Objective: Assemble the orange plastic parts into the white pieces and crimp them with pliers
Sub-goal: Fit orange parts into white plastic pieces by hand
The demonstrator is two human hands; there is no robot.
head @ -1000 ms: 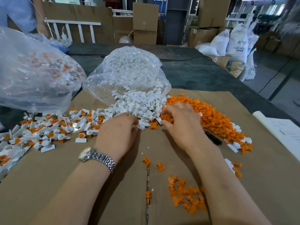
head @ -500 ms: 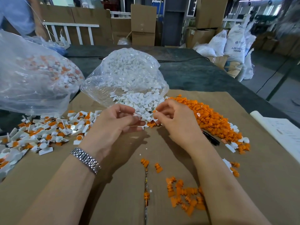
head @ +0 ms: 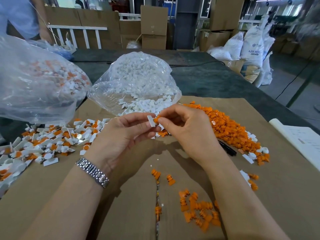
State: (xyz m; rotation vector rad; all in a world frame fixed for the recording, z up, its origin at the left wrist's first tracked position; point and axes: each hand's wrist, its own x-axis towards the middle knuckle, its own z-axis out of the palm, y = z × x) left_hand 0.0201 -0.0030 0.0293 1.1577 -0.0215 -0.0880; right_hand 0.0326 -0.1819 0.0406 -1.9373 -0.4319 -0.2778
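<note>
Warehouse bench, stacked cardboard boxes behind, flat brown cardboard sheet (head: 52,196) as work surface. Far left: large clear plastic bag (head: 34,84) part-filled with mixed white-and-orange pieces, likely finished work. Below it, spread heap of assembled white tabs with orange inserts (head: 48,142), a fair batch already joined; whether crimped, cannot tell. Centre back: open clear bag of loose white plastic pieces (head: 138,84), spilling forward, plenty left. Centre, raised above the sheet: left hand (head: 121,135), metal watch band (head: 92,172) at the wrist, fingers curled, pinching one small white plastic tab (head: 151,121). Touching that tab: small orange plastic plug (head: 156,120), pinched between thumb and forefinger of right hand (head: 188,132), meeting the tab and apparently about to be pushed in. Right: big pile of loose orange plugs (head: 228,129), large stock remaining. Beside the pile, dark handle-like tool (head: 227,148), possibly the pliers, mostly hidden. Near front: scattered small cluster of orange plugs (head: 199,210).
</note>
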